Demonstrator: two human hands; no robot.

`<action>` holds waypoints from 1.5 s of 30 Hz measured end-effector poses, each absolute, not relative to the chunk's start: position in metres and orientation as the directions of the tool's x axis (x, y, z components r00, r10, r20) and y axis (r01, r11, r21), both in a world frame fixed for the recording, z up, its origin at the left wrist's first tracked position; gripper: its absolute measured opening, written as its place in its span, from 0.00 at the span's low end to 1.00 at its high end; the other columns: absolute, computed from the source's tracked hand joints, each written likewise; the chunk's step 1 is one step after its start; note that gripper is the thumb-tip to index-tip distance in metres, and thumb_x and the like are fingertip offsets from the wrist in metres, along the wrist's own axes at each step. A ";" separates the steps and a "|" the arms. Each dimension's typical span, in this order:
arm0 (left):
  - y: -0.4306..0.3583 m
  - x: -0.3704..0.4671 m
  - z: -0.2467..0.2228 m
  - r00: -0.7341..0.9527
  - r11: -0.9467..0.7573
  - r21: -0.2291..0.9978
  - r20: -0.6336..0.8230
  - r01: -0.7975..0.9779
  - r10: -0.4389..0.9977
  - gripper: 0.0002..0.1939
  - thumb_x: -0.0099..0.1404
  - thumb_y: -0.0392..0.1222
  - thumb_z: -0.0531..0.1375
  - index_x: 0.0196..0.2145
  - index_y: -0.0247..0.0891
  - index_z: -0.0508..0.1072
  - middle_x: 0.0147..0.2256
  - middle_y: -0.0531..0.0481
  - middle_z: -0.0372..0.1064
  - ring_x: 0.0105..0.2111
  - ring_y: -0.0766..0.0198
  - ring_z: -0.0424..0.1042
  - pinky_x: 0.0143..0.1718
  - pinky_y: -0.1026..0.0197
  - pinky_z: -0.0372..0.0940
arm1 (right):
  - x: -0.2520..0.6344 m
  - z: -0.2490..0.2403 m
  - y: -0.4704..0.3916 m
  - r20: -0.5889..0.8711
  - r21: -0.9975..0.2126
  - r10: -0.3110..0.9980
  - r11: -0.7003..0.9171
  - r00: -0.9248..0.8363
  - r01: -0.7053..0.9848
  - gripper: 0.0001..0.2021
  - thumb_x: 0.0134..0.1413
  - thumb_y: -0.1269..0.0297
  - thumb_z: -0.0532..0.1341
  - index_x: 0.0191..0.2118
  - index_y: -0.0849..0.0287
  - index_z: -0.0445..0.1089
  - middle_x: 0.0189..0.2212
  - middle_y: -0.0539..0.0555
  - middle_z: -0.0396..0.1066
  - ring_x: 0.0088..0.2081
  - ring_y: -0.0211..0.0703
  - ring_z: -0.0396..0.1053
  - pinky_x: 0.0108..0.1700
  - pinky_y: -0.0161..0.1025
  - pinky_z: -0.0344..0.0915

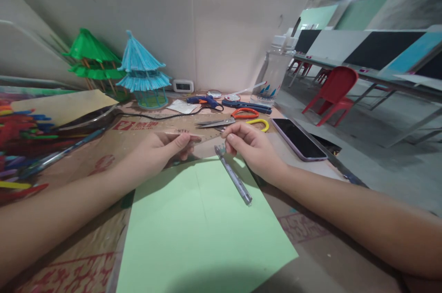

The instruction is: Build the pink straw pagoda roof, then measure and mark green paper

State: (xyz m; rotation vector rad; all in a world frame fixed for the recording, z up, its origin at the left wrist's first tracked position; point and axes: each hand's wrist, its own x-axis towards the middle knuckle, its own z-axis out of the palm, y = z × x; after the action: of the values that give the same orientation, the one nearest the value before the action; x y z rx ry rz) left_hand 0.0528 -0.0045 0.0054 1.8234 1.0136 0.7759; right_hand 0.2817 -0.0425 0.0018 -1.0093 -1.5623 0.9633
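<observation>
A thin clear ruler (pixel 211 137) with small marks along it spans the gap between my hands, above the far edge of a light green sheet of paper (pixel 193 219). My left hand (pixel 172 146) is closed on its left part, thumb on top. At its right end, my right hand (pixel 247 143) pinches it between thumb and fingers. A grey pen (pixel 235 177) lies slantwise on the sheet, just below my right hand. One faint line runs down the sheet's middle. Orange-handled scissors (pixel 238 117) and a yellow handle (pixel 260 123) lie just beyond my hands.
A phone (pixel 299 140) lies at right, near the table edge. Behind stand a clear bottle (pixel 271 72), a blue glue gun (pixel 203 100), a small clock (pixel 183 86), and blue (pixel 142 72) and green (pixel 93 60) pagoda models. Colourful craft sticks (pixel 24 132) crowd the left.
</observation>
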 end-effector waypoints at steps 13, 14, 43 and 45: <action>-0.008 0.050 -0.002 0.417 -0.381 0.841 0.210 0.384 0.884 0.29 0.66 0.65 0.55 0.42 0.37 0.81 0.26 0.50 0.71 0.25 0.64 0.67 0.25 0.64 0.61 | 0.286 0.000 -0.035 0.405 -0.845 0.908 0.415 -0.102 0.337 0.05 0.55 0.63 0.60 0.36 0.58 0.69 0.25 0.48 0.67 0.27 0.37 0.65 0.31 0.37 0.60; -0.009 0.050 -0.001 0.417 -0.381 0.838 0.207 0.392 0.885 0.29 0.66 0.65 0.55 0.42 0.37 0.81 0.26 0.50 0.70 0.25 0.64 0.66 0.24 0.64 0.60 | 0.287 0.001 -0.034 0.429 -0.812 0.897 0.435 -0.108 0.388 0.05 0.56 0.64 0.60 0.36 0.58 0.69 0.25 0.48 0.67 0.28 0.37 0.65 0.31 0.37 0.60; -0.018 0.048 0.000 0.575 -0.756 0.475 0.494 0.451 0.653 0.17 0.73 0.49 0.53 0.31 0.40 0.76 0.31 0.50 0.74 0.34 0.59 0.73 0.34 0.58 0.64 | 0.300 0.006 -0.031 0.612 0.297 0.392 0.691 -0.687 0.659 0.10 0.55 0.78 0.54 0.28 0.61 0.68 0.23 0.53 0.67 0.27 0.42 0.61 0.31 0.38 0.55; -0.018 0.049 0.000 0.578 -0.758 0.473 0.493 0.449 0.650 0.17 0.73 0.49 0.53 0.32 0.40 0.76 0.31 0.50 0.74 0.35 0.59 0.74 0.35 0.59 0.64 | 0.300 0.005 -0.031 0.603 0.288 0.405 0.692 -0.687 0.661 0.10 0.55 0.79 0.53 0.28 0.60 0.68 0.22 0.52 0.66 0.27 0.41 0.60 0.31 0.38 0.54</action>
State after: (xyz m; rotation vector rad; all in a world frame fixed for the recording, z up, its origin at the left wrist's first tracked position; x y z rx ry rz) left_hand 0.0485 -0.0183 -0.0003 2.5160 0.9020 0.9639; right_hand 0.3003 -0.0307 0.0049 -0.8191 -2.3984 -0.6802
